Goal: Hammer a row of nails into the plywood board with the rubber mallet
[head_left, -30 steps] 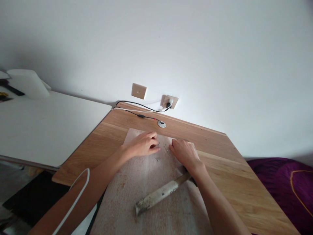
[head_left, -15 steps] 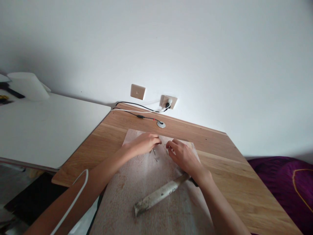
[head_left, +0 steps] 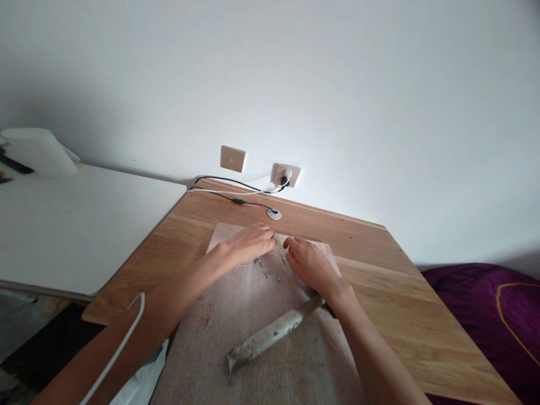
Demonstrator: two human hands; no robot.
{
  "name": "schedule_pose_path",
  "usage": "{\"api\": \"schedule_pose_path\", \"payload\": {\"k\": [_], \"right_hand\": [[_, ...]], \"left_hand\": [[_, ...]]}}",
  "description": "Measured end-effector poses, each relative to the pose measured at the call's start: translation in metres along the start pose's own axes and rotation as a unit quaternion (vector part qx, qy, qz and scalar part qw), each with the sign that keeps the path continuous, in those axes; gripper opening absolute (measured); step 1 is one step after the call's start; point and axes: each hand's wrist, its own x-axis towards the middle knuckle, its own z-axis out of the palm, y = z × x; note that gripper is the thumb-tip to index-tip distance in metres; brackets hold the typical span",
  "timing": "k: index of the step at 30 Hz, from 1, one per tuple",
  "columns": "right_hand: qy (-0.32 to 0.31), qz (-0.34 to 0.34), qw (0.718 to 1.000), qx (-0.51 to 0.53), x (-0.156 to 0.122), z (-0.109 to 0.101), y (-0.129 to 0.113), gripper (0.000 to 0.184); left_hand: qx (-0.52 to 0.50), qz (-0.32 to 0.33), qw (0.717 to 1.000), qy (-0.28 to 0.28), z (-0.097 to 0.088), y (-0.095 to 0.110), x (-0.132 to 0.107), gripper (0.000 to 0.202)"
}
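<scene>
Little has shifted since the earlier frame: the view has slid slightly, while the left hand (head_left: pixel 251 244) and right hand (head_left: pixel 310 267) sit nearly where they were, fingers (head_left: pixel 265 233) loosely curled — whether they pinch anything, I cannot tell. Small nails (head_left: pixel 265 274) lie scattered between the hands on a pale stained sheet (head_left: pixel 253 315). Nearer the body on that sheet lies a hammer (head_left: pixel 270 334), its head partly hidden under the right wrist (head_left: pixel 337 295). The sheet rests on a wooden worktop (head_left: pixel 379 304), with cables (head_left: pixel 236 194) running along its far edge.
</scene>
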Motion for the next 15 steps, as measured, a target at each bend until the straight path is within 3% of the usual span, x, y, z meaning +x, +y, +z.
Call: {"api": "schedule_pose_path", "payload": {"k": [6,15], "right_hand": [[-0.016,0.025,0.998,-0.054,0.014,0.002,-0.015,0.034],[-0.043,0.004,0.997,-0.067,0.021,0.003,-0.013,0.034]], "left_hand": [[0.010,-0.024,1.000,0.009,0.004,0.004,0.004,0.014],[0.007,-0.054,0.998,0.015,0.000,0.006,0.005,0.016]]}}
